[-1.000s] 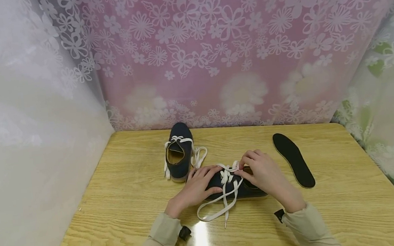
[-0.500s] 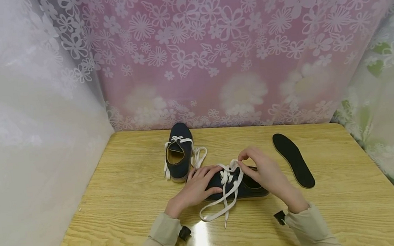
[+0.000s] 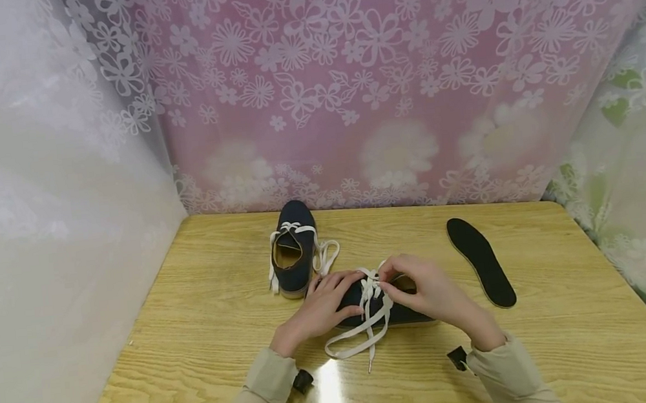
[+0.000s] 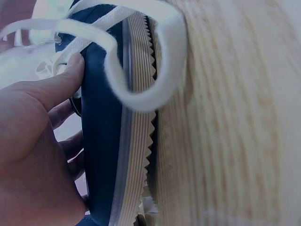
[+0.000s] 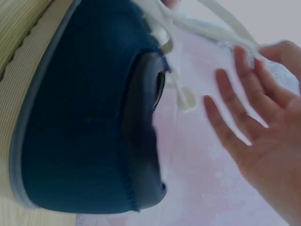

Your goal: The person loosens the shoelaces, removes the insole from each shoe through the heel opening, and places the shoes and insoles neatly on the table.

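Observation:
A navy lace-up shoe (image 3: 408, 313) with a ribbed tan sole lies sideways near the middle of the table, toe to the left. My left hand (image 3: 323, 306) grips it over the toe, thumb on the near side near the lacing and fingers along the far side. Thumb and forefinger of my right hand (image 5: 263, 113) pinch the white shoelace (image 5: 214, 32) above the shoe, the other fingers spread loosely. A long lace loop hangs over the near side onto the table, in front of the sole in the left wrist view. The right hand partly covers the shoe's opening.
Behind the left hand stands a second navy shoe (image 3: 296, 214), its white laces loose at both sides. A black insole (image 3: 482, 264) lies on the right of the wooden table (image 3: 215, 290). Floral curtains (image 3: 298, 67) enclose the back and sides.
My right hand first drew up and back with the lace, then came down and left, close over the lacing. The lace loop shifted slightly. The left hand kept its place on the toe.

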`<state>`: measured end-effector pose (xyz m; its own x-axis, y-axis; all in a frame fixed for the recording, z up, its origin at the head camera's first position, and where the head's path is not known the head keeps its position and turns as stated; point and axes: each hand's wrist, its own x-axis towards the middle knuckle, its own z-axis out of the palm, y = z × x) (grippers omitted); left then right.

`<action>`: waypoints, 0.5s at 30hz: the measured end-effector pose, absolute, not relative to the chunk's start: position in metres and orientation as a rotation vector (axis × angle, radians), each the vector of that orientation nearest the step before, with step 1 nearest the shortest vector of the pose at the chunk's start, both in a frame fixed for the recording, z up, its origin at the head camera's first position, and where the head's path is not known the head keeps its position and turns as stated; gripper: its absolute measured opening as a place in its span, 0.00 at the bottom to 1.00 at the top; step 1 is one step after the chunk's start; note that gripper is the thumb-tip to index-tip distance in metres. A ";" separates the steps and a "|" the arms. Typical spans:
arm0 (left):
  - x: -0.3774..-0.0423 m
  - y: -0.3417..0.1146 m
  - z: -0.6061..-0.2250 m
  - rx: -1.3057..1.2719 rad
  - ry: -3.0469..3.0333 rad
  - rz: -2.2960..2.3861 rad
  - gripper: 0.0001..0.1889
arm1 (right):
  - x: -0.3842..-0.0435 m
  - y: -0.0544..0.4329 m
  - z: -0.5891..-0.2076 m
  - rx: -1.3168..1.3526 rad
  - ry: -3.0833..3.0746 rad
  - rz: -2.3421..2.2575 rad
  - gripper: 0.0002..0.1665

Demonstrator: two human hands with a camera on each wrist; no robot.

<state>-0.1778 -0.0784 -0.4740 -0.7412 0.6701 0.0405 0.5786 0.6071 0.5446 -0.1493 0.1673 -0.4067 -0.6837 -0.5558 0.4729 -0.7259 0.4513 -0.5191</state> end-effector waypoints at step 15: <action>-0.177 -0.078 -0.473 1.045 2.680 0.793 0.34 | -0.167 0.164 -0.427 1.075 -2.563 0.565 0.11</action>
<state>-0.1765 -0.0783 -0.4728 -0.7438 0.6670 0.0439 0.5834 0.6157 0.5297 -0.1670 0.1636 -0.4273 -0.6730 -0.6095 0.4190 -0.7292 0.6416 -0.2378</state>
